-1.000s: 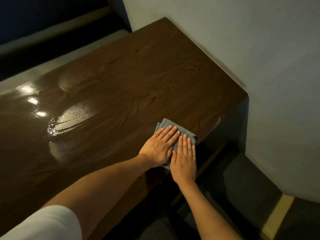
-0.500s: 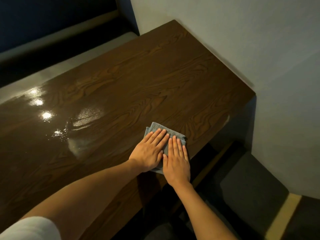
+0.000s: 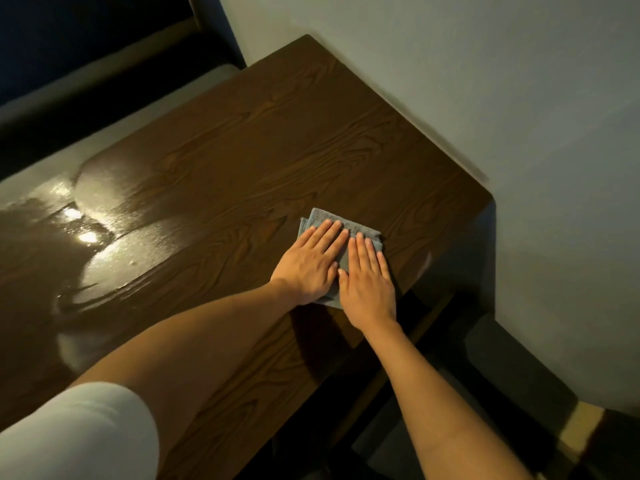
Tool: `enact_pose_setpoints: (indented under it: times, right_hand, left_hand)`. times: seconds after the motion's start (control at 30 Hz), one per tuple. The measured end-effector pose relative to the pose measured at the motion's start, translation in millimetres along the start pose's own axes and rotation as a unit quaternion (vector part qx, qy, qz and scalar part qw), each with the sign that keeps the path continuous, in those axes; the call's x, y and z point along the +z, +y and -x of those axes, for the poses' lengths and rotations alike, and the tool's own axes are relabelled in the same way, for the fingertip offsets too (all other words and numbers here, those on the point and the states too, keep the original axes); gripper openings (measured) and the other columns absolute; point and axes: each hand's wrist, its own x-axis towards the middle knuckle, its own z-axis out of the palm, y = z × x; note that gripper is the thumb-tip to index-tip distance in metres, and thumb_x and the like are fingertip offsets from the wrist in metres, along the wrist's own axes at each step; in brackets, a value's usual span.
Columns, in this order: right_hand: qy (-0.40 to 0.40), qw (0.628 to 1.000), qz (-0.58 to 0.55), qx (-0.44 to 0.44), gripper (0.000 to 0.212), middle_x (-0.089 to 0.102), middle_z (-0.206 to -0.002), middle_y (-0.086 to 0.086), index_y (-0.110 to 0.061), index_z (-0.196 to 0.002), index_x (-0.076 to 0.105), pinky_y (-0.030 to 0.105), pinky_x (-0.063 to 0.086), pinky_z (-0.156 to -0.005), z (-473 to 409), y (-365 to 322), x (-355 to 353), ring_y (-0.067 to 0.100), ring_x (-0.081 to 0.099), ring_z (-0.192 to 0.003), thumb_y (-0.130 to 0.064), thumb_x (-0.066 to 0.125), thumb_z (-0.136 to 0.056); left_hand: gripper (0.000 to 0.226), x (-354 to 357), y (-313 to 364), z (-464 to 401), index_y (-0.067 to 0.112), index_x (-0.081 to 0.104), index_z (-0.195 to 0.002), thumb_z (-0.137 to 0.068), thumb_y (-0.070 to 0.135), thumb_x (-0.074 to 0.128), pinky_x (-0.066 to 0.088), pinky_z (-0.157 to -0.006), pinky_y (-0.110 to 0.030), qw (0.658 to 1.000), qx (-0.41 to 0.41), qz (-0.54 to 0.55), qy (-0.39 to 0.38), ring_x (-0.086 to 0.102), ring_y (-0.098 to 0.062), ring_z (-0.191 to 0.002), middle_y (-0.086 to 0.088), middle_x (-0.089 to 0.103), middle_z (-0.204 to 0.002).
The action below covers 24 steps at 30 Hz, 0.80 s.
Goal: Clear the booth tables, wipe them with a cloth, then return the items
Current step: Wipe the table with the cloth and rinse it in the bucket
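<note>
Flat hands (image 3: 337, 268) on cloth (image 3: 341, 230) (near table (image 3: 277, 140) edge)

- Left hand (image 3: 306, 263) flat, fingers straight, pointing to 1 o'clock
- Right hand (image 3: 367, 278) flat just beside it, fingers straight, pointing to 12 o'clock

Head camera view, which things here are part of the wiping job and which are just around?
Part of the job:
cloth
table
left hand
right hand

Just around:
wall
bench seat
</note>
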Motion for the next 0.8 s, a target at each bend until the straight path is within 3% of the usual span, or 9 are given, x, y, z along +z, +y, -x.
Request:
enact_pose_setpoints:
  times: [0.4,0.8]
  right_hand:
    - [0.021,0.997,-0.016,0.077,0.064,-0.003,-0.167,0.007,-0.011,-0.158,-0.005,0.039,0.002,-0.126,-48.0,106.4,-8.2,0.019,-0.005,-0.154,-0.041,0.014,-0.105]
    - [0.045,0.979,-0.098,0.174,0.061,-0.003,-0.167,0.007,-0.012,-0.158,-0.003,0.037,0.000,-0.125,-8.9,113.9,11.7,0.019,-0.005,-0.154,-0.037,0.019,-0.107]
  left_hand:
    - [0.061,-17.0,52.3,-125.5,0.021,-0.004,-0.162,-0.108,0.041,0.017,-0.012,-0.123,-0.033,0.997,0.062,-0.025,-0.023,-0.012,-0.017,-0.155,-0.002,-0.006,-0.169]
    - [0.060,-6.2,88.2,-123.1,0.022,-0.003,-0.161,-0.108,0.041,0.016,-0.013,-0.123,-0.034,0.990,0.128,-0.028,-0.051,-0.012,-0.016,-0.155,-0.001,-0.006,-0.169]
